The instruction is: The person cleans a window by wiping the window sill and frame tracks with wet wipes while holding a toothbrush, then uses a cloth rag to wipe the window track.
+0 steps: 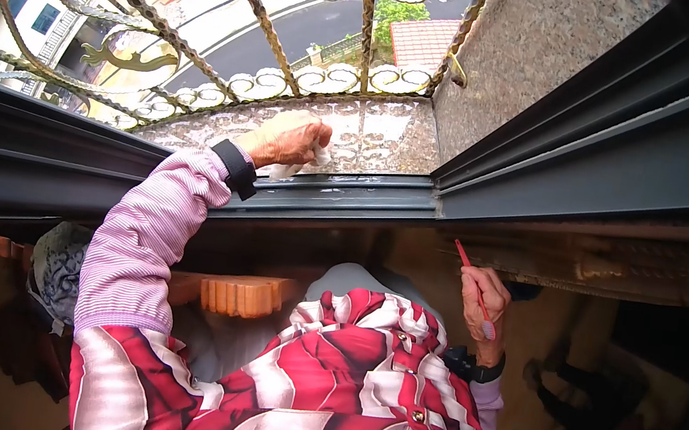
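Over the window track [347, 196], my left hand [289, 138] is closed around a crumpled white cloth [320, 155], whose lower part shows near the inner edge of the stone sill [390, 134]. A black band circles that wrist. Lower down at the right, my right hand [486, 299] is wrapped round a red toothbrush [476, 276]. Its thin end points up toward the window frame and its bristle head points down toward my wrist. This hand is apart from the frame.
Outside the sill stands a curled metal grille [276, 41]. A dark window frame [594, 170] runs along the right beside a stone wall [539, 58]. Indoors, an orange-brown wooden piece [242, 296] lies below the frame, with a patterned cloth item [59, 269] at the left.
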Motion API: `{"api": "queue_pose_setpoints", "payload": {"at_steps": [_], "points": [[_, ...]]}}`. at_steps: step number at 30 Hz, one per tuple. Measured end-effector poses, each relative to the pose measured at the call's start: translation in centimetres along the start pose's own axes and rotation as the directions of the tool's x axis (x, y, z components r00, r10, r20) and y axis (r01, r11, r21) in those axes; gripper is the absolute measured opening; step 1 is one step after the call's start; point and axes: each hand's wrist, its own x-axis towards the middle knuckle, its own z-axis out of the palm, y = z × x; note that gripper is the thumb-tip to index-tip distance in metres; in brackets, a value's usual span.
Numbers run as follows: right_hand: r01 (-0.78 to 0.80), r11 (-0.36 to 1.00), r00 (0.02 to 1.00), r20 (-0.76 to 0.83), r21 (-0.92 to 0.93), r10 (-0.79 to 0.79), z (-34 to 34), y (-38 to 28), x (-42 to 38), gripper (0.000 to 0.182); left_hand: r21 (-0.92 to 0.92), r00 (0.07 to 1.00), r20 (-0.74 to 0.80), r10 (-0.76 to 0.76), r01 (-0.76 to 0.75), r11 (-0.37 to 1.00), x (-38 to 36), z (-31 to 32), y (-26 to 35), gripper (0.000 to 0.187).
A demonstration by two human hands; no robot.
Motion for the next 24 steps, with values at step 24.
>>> {"api": "queue_pose_setpoints", "payload": {"at_steps": [24], "points": [[-0.034,0.999,0.999,0.022,0.007,0.034,-0.1,-0.9,0.2,0.012,-0.264,0.928,-0.371,0.046,-0.153,0.952,5.1,3.2,4.6,0.014]]}}
